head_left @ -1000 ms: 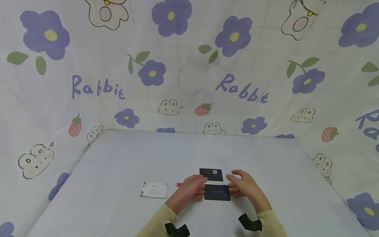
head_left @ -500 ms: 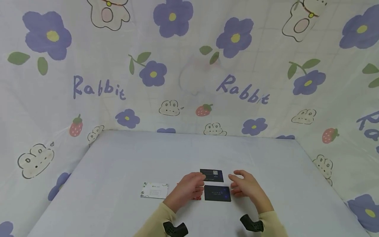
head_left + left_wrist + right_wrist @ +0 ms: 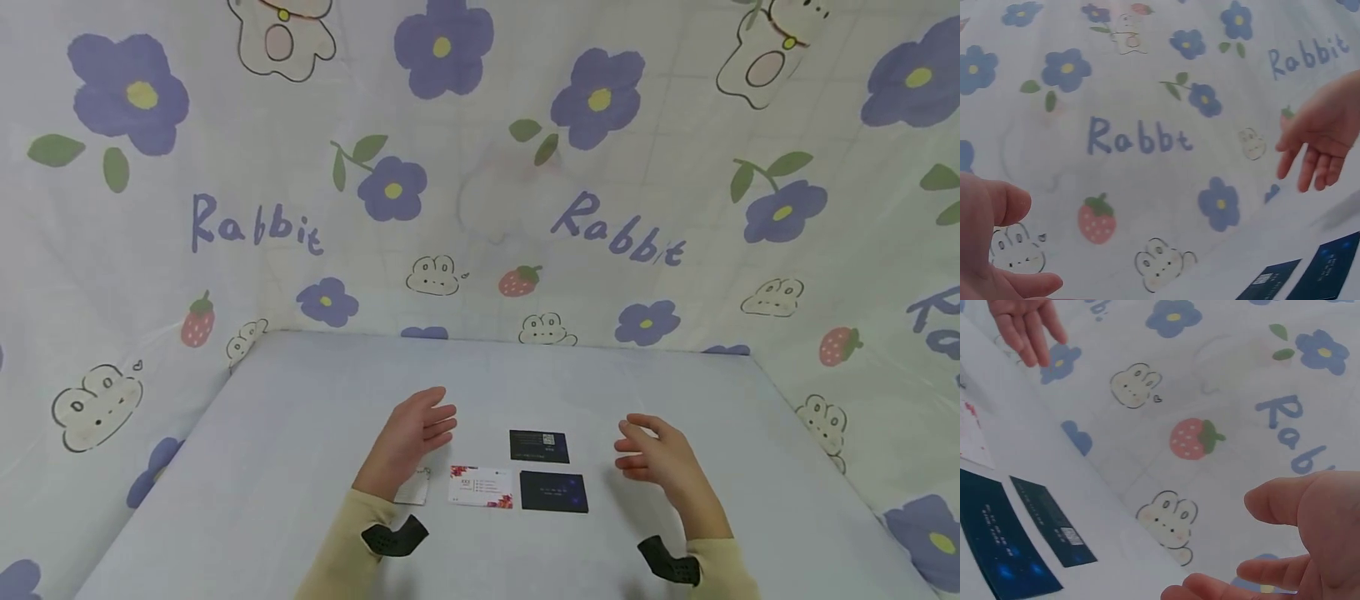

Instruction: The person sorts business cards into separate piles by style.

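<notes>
My left hand is raised over the left side of the cards, fingers loosely extended and holding nothing. Beneath it, partly hidden by the wrist, lies a white card with a leafy border. Just right of that is a white business card with red flowers. A dark blue card lies beside it, and a second dark card with a QR code sits behind. My right hand hovers to the right of the dark cards, its fingers relaxed and apart from them. Both dark cards also show in the right wrist view.
The cards lie flat on a white table. A patterned curtain with flowers, rabbits and strawberries rises behind the table and along both sides. Black wrist devices are worn over the pale yellow sleeves.
My left hand has moved left and up from the dark cards, uncovering the red-flowered card and covering part of the leafy one. My right hand has drawn away to the right.
</notes>
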Available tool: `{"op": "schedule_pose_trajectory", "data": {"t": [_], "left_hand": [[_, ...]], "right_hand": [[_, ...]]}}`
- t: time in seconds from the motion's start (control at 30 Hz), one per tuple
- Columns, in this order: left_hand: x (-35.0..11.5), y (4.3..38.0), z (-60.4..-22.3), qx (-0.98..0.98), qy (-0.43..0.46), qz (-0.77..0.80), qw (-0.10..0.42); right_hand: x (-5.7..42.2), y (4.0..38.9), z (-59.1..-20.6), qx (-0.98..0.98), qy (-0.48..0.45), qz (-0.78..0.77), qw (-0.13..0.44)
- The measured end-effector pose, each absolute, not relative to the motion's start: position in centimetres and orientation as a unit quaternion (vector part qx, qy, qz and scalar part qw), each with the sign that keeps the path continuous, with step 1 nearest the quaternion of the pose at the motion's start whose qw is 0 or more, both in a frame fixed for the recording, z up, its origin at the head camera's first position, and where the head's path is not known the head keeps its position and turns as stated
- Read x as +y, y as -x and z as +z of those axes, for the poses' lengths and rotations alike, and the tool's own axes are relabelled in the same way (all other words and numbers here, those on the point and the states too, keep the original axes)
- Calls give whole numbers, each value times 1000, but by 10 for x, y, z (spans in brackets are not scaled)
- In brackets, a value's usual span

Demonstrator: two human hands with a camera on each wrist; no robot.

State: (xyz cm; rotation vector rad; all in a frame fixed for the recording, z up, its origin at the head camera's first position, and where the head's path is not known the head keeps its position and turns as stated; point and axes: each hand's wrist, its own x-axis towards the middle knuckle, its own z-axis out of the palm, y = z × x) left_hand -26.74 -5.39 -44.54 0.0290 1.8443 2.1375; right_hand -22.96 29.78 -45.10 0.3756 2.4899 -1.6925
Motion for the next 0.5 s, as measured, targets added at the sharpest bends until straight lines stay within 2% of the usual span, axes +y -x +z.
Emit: {"op": "schedule_pose_trajectory", "data": {"t": [0.23,0.5], "left_hand": [[-66,274,-446,630,8,764,140],[-66,272,-445,631,11,763,142]], "right_hand": [[309,225,-444,804,-129,-579,49],[308,225,-444,803,-132,-579,50]]}}
